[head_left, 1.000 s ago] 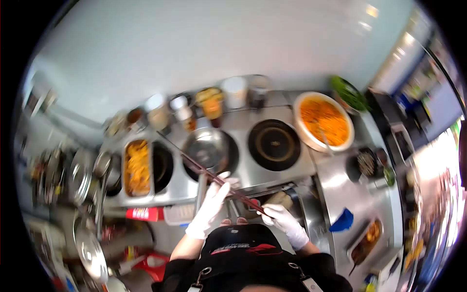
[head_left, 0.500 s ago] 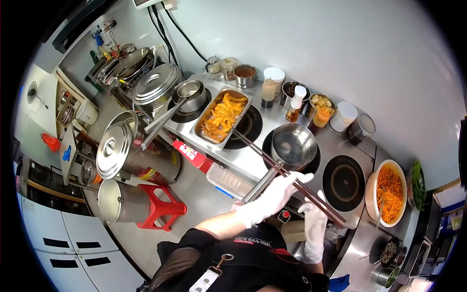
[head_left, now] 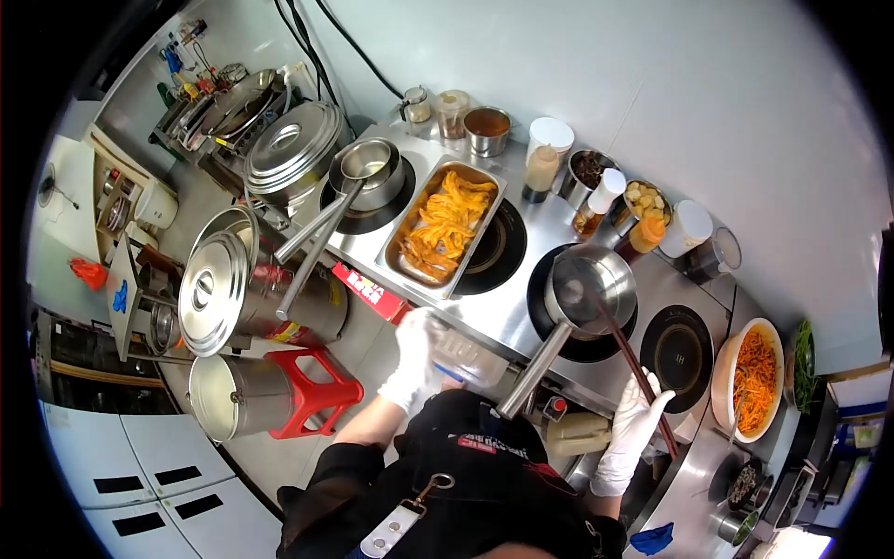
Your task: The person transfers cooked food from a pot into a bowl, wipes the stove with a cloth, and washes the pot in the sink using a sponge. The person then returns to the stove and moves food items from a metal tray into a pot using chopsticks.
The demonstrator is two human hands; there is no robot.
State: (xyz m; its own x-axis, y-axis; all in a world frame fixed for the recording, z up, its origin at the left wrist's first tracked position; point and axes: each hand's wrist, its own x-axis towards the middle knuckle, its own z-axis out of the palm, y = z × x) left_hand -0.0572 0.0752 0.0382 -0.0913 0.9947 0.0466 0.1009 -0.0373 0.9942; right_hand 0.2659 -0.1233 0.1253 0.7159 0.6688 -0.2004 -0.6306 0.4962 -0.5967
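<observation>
Long dark chopsticks (head_left: 627,349) lie across my gloved right hand (head_left: 640,419), their upper ends over the saucepan. The saucepan (head_left: 590,289) sits on a round burner, its handle pointing toward my body. My gloved left hand (head_left: 416,354) is in front of the counter edge, near a red box (head_left: 372,292); whether its fingers hold anything is unclear. Beyond it, a metal tray (head_left: 388,253) of yellow-orange food (head_left: 449,224) rests on the counter, partly over another burner. A bare round burner (head_left: 677,358) is right of the saucepan.
Small pots with long handles (head_left: 369,177) stand at the left, beside a large lidded pot (head_left: 293,149). Bottles and jars (head_left: 551,140) line the wall. A white bowl of orange shreds (head_left: 754,380) is at the right. A red stool (head_left: 317,391) stands on the floor.
My left hand has left the chopsticks and moved left, toward the counter edge by the red box. The chopsticks, now with my right hand only, point more steeply, with their ends over the saucepan.
</observation>
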